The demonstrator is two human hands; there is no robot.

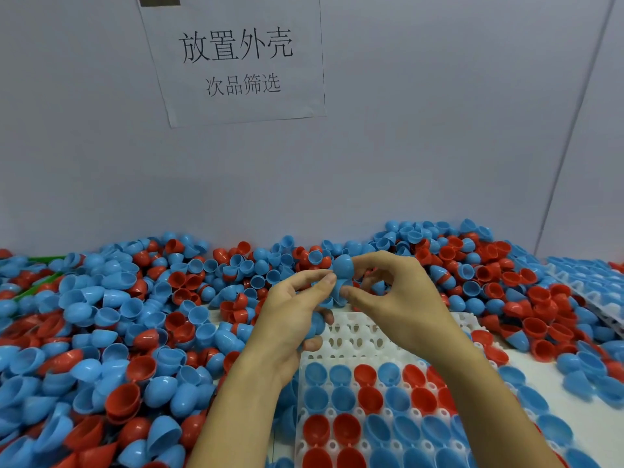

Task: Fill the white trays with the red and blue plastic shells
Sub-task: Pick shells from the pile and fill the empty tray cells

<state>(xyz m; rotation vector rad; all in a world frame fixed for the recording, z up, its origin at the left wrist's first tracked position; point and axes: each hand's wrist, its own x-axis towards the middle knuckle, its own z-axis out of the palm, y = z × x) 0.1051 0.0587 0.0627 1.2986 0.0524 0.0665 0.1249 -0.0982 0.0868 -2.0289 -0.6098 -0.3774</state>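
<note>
Grey walls back a surface heaped with shells. Both the left hand (297, 309) and right hand (391, 298) pinch nested blue shells (342, 275) above the white tray (358, 336); light, slick, springy plastic, best held by rims.

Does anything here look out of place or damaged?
Nothing looks damaged. The white tray is half buried in the loose shell pile, its far rows still empty. Both hands, left hand and right hand, hold blue shells.

both hands (341, 298) pinch blue shells (342, 270)
</note>
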